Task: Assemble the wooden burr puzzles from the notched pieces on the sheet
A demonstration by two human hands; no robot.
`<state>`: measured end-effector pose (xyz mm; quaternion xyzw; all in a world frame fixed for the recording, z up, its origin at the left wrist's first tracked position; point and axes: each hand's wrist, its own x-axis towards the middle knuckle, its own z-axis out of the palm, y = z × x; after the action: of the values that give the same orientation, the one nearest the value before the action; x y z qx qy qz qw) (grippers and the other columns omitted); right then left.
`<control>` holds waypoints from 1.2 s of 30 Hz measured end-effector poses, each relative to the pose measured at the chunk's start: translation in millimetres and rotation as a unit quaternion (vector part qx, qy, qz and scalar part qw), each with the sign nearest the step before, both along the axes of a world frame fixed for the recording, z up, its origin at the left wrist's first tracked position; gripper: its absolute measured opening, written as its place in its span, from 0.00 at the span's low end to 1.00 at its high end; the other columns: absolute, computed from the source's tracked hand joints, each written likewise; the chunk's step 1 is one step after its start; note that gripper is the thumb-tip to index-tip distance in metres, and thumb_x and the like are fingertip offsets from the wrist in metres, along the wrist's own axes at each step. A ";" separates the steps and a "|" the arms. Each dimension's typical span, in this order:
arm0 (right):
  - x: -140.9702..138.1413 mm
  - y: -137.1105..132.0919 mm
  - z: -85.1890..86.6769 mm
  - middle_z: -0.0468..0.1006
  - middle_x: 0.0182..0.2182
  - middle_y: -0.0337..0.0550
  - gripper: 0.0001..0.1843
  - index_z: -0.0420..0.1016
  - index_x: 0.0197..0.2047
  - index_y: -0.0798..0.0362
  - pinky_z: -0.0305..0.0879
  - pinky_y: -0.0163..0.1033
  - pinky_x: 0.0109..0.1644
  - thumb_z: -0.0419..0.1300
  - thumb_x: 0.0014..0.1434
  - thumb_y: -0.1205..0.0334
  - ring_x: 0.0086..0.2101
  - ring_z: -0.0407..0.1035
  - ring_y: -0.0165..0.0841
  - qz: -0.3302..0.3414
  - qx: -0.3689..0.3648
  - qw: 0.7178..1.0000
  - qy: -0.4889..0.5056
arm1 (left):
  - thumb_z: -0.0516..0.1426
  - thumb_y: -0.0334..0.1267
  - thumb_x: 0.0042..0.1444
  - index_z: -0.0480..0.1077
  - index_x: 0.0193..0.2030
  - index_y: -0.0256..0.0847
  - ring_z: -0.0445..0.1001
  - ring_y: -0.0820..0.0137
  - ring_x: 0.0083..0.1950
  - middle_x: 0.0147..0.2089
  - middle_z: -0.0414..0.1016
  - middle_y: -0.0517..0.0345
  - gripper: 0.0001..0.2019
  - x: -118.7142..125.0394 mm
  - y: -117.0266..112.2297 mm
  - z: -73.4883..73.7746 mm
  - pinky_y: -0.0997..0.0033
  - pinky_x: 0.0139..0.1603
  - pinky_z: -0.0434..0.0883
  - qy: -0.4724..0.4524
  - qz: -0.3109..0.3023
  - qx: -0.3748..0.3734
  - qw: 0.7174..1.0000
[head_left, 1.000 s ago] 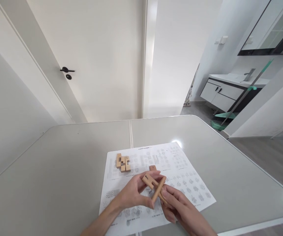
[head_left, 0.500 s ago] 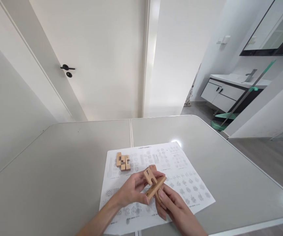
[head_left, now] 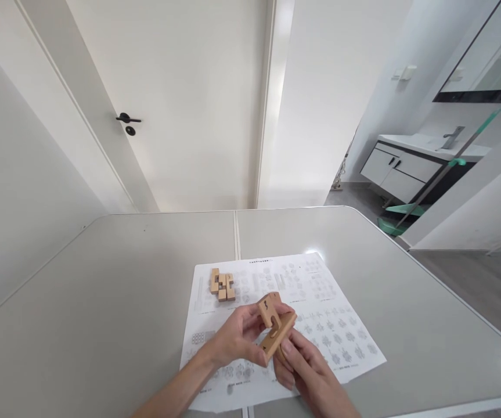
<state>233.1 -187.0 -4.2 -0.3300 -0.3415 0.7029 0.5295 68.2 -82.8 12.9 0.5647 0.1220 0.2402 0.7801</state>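
Note:
Two notched wooden puzzle pieces (head_left: 275, 324) are held together above a printed instruction sheet (head_left: 320, 302) on a grey table (head_left: 102, 290). My left hand (head_left: 237, 339) pinches the upper notched piece from the left, fingers closed round it. From below and to the right, my right hand (head_left: 298, 366) grips the longer bar, fingers pressed against it. A small cluster of joined wooden pieces (head_left: 222, 284) lies on the sheet's far left part, apart from both hands.
The table has a seam (head_left: 237, 238) down its middle and a rounded far right corner. Behind it stand a white door with a black handle (head_left: 128, 120) and a white wall. To the right is a vanity with a sink (head_left: 411, 159) and a green mop (head_left: 433, 186).
The two held pieces have been turned and pushed closer together, the upper piece now more upright. The view has shifted slightly. The cluster on the sheet has not moved.

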 end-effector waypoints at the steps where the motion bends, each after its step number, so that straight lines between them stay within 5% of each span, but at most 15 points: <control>1: -0.8 -0.2 -1.3 0.55 0.25 0.32 0.21 0.72 0.43 0.52 0.51 0.37 0.31 0.63 0.66 0.40 0.25 0.49 0.28 0.001 -0.002 1.000 0.006 | 0.75 0.53 0.42 0.71 0.63 0.41 0.67 0.44 0.68 0.65 0.70 0.38 0.42 -0.2 -0.1 -0.9 0.39 0.71 0.58 -0.001 0.001 0.001 1.000; 29: -3.6 2.1 -5.4 0.54 0.24 0.30 0.23 0.69 0.37 0.52 0.47 0.37 0.28 0.65 0.63 0.40 0.22 0.48 0.25 -0.004 -0.005 0.999 0.032 | 0.73 0.60 0.41 0.72 0.63 0.43 0.68 0.44 0.66 0.63 0.70 0.40 0.43 3.5 0.9 -1.0 0.39 0.70 0.59 -0.014 -0.003 0.010 1.000; 33: -5.9 3.8 -6.6 0.53 0.23 0.29 0.23 0.70 0.37 0.52 0.45 0.36 0.26 0.68 0.60 0.41 0.21 0.47 0.24 -0.010 -0.027 0.996 0.079 | 0.62 0.69 0.51 0.70 0.64 0.43 0.68 0.46 0.66 0.64 0.70 0.38 0.41 2.7 -0.6 -2.5 0.41 0.70 0.60 -0.022 0.008 -0.018 1.000; 36: -6.3 5.1 -5.0 0.53 0.21 0.28 0.23 0.67 0.33 0.51 0.41 0.35 0.24 0.71 0.58 0.43 0.19 0.45 0.23 0.010 -0.047 0.988 0.144 | 0.59 0.64 0.60 0.70 0.64 0.44 0.69 0.48 0.66 0.64 0.71 0.39 0.33 3.0 -2.7 -2.3 0.41 0.68 0.61 -0.018 0.013 -0.027 0.999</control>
<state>226.7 -181.9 -9.2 -0.2468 -0.2316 0.7638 0.5495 71.2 -85.4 10.6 0.5374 0.1216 0.2576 0.7938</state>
